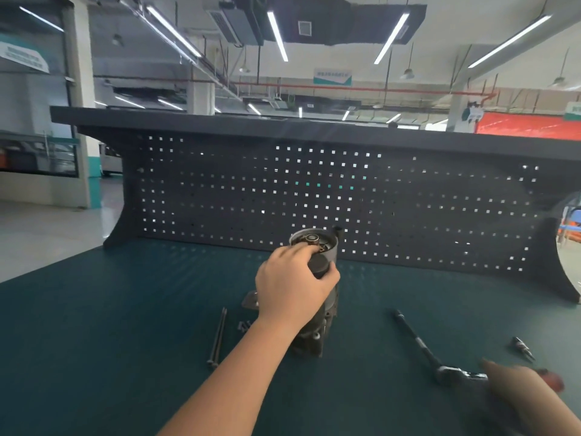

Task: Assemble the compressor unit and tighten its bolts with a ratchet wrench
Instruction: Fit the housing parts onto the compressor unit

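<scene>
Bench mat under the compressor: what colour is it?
Dark teal green bench mat, seen in the head view.

The dark teal matted counter (125,309) carries a grey metal compressor unit (317,322), two long dark bolts (219,336), a steel ratchet wrench (421,344) and a small metal bit (523,348).

Honestly nothing legible here. There's a white and teal hanging sign (332,77) up around 12 o'clock under the ceiling with a line of characters on it, but it's way too small and blurry to make out. Same deal with the banner (25,56) at about 10 o'clock on the left, which has a couple of text lines that are just smudges. Over at 2 o'clock there's a small round-cornered sign (472,114) on a pillar, also unreadable. No visible brand or number on the compressor unit (317,247) or the ratchet wrench (440,363).
</scene>
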Motion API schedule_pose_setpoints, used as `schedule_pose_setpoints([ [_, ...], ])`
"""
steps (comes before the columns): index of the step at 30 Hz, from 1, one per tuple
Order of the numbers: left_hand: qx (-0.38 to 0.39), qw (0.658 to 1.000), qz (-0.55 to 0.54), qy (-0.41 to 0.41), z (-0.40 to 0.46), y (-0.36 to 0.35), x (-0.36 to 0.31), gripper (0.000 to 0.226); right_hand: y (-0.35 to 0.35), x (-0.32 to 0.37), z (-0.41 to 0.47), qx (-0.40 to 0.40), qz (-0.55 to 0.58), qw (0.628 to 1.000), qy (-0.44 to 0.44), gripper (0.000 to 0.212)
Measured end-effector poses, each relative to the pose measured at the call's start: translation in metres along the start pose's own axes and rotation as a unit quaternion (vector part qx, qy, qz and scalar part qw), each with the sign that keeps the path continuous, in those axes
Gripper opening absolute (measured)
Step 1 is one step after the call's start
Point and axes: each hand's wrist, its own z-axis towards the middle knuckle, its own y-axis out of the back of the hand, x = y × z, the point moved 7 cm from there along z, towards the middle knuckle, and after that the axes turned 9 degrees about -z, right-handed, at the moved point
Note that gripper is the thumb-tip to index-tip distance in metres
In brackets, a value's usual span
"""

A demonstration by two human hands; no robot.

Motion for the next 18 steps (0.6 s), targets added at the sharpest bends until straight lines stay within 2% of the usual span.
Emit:
schedule_pose_setpoints([
  [2, 0.007, 0.999, -0.032, 0.003, 0.002, 0.004, 0.008, 0.030, 0.010, 0.019, -0.022, -0.046, -0.003, 0.997, 0.057, 0.042],
  [4, 0.034, 0.995, -0.094, 0.017, 0.004, 0.006, 0.020, 0.031, 0.017, 0.049, -0.052, -0.111, 0.079, 0.981, 0.141, 0.045],
  [5, 0.046, 0.990, -0.130, 0.020, 0.005, 0.007, 0.024, 0.032, 0.014, 0.068, -0.074, -0.113, 0.112, 0.969, 0.190, 0.044],
  [8, 0.066, 0.976, -0.208, -0.024, 0.002, 0.010, 0.022, 0.037, -0.014, 0.115, -0.138, -0.006, 0.233, 0.915, 0.330, 0.022],
  [9, 0.070, 0.972, -0.221, -0.050, 0.000, 0.010, 0.018, 0.036, -0.022, 0.124, -0.154, 0.042, 0.262, 0.896, 0.356, 0.026],
  [11, 0.069, 0.966, -0.216, -0.125, -0.005, 0.011, 0.004, 0.031, -0.028, 0.134, -0.179, 0.092, 0.305, 0.855, 0.408, 0.055],
  [12, 0.065, 0.962, -0.201, -0.173, -0.010, 0.012, -0.007, 0.028, -0.027, 0.136, -0.182, 0.104, 0.326, 0.843, 0.414, 0.059],
  [13, 0.064, 0.954, -0.186, -0.226, -0.015, 0.012, -0.019, 0.026, -0.027, 0.136, -0.182, 0.113, 0.353, 0.836, 0.405, 0.052],
  [15, 0.071, 0.926, -0.174, -0.326, -0.030, 0.010, -0.042, 0.028, -0.027, 0.128, -0.183, 0.104, 0.418, 0.827, 0.360, 0.027],
  [16, 0.075, 0.913, -0.170, -0.362, -0.038, 0.009, -0.050, 0.032, -0.029, 0.123, -0.186, 0.102, 0.457, 0.818, 0.334, 0.022],
  [18, 0.087, 0.910, -0.141, -0.381, -0.047, 0.006, -0.053, 0.049, -0.037, 0.116, -0.189, 0.114, 0.538, 0.780, 0.298, 0.040],
])
